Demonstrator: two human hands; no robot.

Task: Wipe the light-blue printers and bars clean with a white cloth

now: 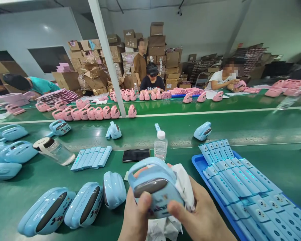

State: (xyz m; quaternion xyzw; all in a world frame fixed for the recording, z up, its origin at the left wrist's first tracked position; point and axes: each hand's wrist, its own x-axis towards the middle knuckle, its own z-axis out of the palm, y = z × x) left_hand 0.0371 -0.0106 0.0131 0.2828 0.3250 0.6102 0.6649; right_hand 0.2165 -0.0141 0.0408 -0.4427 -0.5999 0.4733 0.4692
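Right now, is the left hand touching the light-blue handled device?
Touching: the head view shows the left hand with its thumb pressed on the front of the light-blue handled device.

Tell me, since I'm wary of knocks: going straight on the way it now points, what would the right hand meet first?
The right hand grips the pale blue handled device, with a white cloth against it, so that device comes first.
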